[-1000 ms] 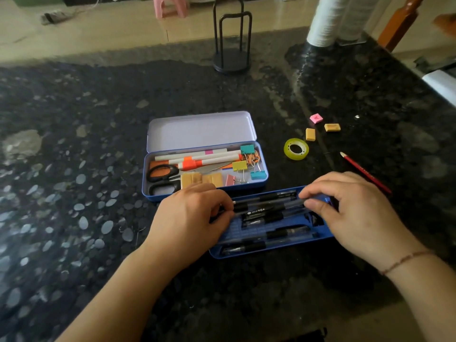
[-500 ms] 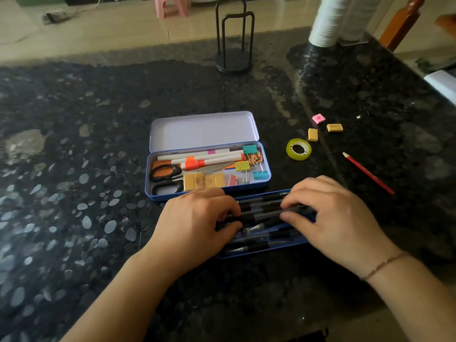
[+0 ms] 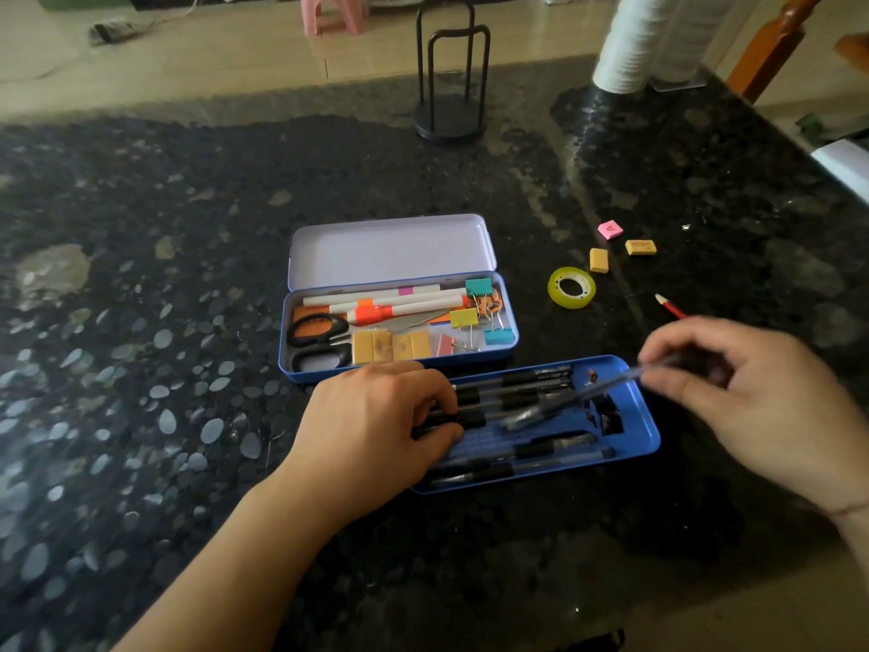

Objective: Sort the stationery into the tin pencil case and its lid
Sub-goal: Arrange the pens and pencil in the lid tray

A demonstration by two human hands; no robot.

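Landmark = shallow blue tin tray (image 3: 644, 432) lying open-side up on the dark speckled stone counter (image 3: 141, 369)

Left hand (image 3: 376, 430): palm down over the tray's left end, fingers curled together and pressing on the ends of the black-capped clear pens (image 3: 517, 392) lined up lengthwise inside. Two more pens of the same kind lie along the tray's near wall, apart from the hand

Right hand (image 3: 752, 402): raised over the tray's right end, motion-blurred. Thumb and forefinger pinch one clear pen (image 3: 588, 392) by its end; the pen slants down-left into the tray, its lower end among the other pens. Other fingers loosely curled. Thin red thread bracelet (image 3: 841, 510) on that wrist

Just behind the tray, nearly touching its far wall: blue hinged tin pencil case (image 3: 399, 369) with pale lid (image 3: 390, 251) open and tilted back. Inside: black-handled scissors (image 3: 315, 341) at left, white markers (image 3: 376, 298) and an orange-capped marker (image 3: 376, 313) along the back, row of yellow erasers (image 3: 390, 345) at front, teal, yellow and pink binder clips (image 3: 479, 312) at right

Beyond the tray's right end, loose on the counter: red pencil (image 3: 670, 307), partly hidden by the right hand; roll of yellow-green tape (image 3: 571, 287); two yellow erasers (image 3: 598, 260); pink eraser (image 3: 610, 229)

Far behind the tray: black wire stand on a round base (image 3: 449, 120), stack of white cups (image 3: 630, 44)
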